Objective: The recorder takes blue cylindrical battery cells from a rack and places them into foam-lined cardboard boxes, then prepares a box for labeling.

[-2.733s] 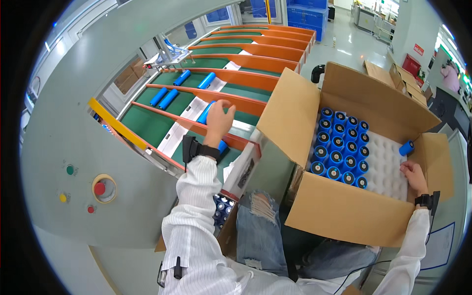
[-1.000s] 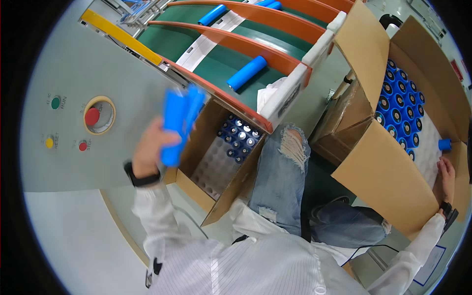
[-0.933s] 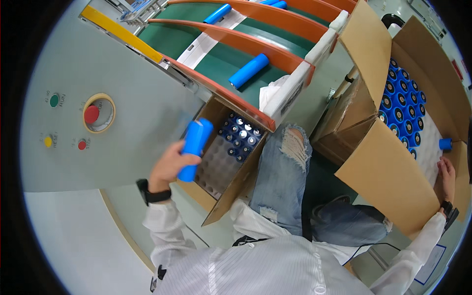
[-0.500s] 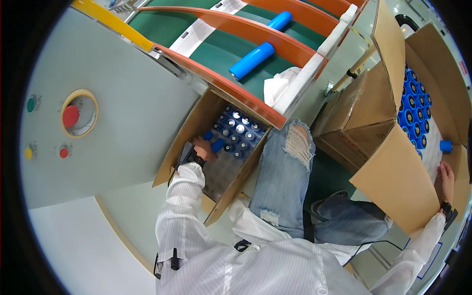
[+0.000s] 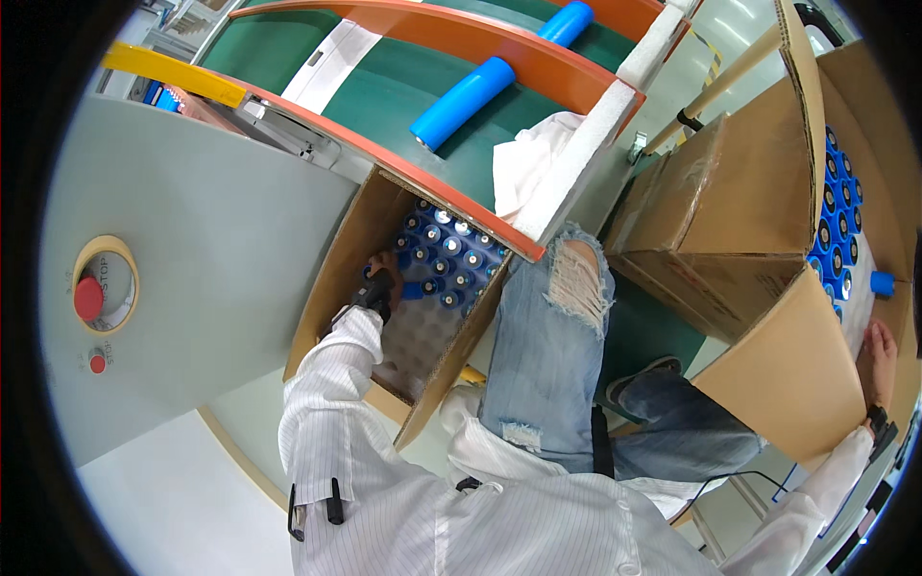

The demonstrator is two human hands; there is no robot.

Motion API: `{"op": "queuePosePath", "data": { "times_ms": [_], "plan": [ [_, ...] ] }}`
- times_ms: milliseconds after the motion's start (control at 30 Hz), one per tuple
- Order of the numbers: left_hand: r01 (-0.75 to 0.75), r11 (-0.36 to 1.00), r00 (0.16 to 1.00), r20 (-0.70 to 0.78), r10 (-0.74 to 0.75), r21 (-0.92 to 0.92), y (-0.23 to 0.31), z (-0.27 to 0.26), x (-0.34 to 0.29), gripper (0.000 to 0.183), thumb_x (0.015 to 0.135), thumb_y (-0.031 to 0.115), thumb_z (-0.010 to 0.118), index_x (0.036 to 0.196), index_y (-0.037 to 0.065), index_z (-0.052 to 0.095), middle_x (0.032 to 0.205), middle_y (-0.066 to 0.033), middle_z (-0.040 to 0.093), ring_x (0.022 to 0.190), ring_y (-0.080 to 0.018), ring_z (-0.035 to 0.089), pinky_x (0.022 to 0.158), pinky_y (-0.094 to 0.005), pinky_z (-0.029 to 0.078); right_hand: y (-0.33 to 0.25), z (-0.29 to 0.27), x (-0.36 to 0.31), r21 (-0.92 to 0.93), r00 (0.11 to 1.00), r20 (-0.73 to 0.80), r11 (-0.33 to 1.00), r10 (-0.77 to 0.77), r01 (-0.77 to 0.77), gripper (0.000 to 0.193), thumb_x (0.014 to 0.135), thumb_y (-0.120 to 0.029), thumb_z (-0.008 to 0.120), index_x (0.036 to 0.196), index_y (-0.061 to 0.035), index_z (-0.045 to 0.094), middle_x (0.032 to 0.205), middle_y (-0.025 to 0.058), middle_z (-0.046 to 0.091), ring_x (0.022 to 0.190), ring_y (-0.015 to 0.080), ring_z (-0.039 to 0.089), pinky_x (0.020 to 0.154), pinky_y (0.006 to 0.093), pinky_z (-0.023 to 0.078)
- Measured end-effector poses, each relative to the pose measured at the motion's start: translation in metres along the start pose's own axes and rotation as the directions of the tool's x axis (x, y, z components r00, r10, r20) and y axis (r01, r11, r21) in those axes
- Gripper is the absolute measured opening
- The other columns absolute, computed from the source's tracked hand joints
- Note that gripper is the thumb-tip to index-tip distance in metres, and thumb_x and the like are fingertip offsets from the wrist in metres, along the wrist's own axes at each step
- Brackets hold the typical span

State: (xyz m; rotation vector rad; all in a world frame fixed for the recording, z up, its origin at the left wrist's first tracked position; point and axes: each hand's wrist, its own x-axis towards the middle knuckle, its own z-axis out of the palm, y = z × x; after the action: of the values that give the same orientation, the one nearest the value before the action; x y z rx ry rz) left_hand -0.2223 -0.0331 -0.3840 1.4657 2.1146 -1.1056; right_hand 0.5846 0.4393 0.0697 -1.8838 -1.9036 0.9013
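In the open cardboard box [image 5: 317,317] by the grey machine, my left hand [image 5: 387,274] reaches down with its fingers closed around a blue cylindrical battery cell [image 5: 413,289]. Another blue cell shows just above the fingers; whether they touch it is hidden. Several upright cells [image 5: 451,246] fill the far part of that box, on a translucent tray [image 5: 413,346]. At the right, my right hand [image 5: 879,360] rests inside a second cardboard box [image 5: 768,365], fingers stretched out along the tray edge. A single blue cell [image 5: 882,283] lies just beyond its fingertips, apart from them.
Ahead runs a green conveyor [image 5: 403,96] with orange dividers, carrying long blue cylinders [image 5: 466,103] and a white cloth [image 5: 533,163]. A grey machine panel [image 5: 202,250] with a red button [image 5: 89,299] stands left. Several blue cells [image 5: 837,221] stand in the right box.
The view has shifted a little, so the machine, conveyor and left box appear further left. My left hand has moved slightly deeper among the cells; my right hand stays at the right box's tray edge.
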Motion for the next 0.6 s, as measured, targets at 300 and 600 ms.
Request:
{"op": "queuePosePath", "data": {
  "times_ms": [300, 600],
  "plan": [
    [0.208, 0.931, 0.946, -0.180, -0.269, -0.300, 0.009, 0.039, 0.031, 0.052, 0.086, 0.015, 0.051, 0.137, 0.004, 0.048, 0.137, -0.0193, 0.045, 0.125, -0.0364, 0.044, 0.098, -0.0508, 0.037, -0.008, 0.029, -0.005, 0.116, 1.000, 0.017, 0.993, 0.009, -0.011, 0.037, 0.099, -0.031, 0.055, 0.121, -0.0018, 0.060, 0.100, -0.0010, 0.061, 0.091, 0.0080, 0.054, 0.082, 0.0215, 0.042],
    [0.267, 0.902, 0.635, -0.642, -0.429, -0.338, -0.012, -0.036, -0.058, 0.021, 0.088, 0.015, 0.053, 0.098, 0.005, 0.069, 0.128, -0.0163, 0.054, 0.117, -0.0294, 0.055, 0.077, -0.0423, 0.049, 0.010, 0.007, 0.006, 0.137, 0.996, 0.089, 0.990, 0.014, -0.026, 0.036, 0.099, -0.028, 0.056, 0.120, 0.0010, 0.059, 0.110, 0.0024, 0.061, 0.099, 0.0098, 0.053, 0.091, 0.0227, 0.041]
  ]
}}
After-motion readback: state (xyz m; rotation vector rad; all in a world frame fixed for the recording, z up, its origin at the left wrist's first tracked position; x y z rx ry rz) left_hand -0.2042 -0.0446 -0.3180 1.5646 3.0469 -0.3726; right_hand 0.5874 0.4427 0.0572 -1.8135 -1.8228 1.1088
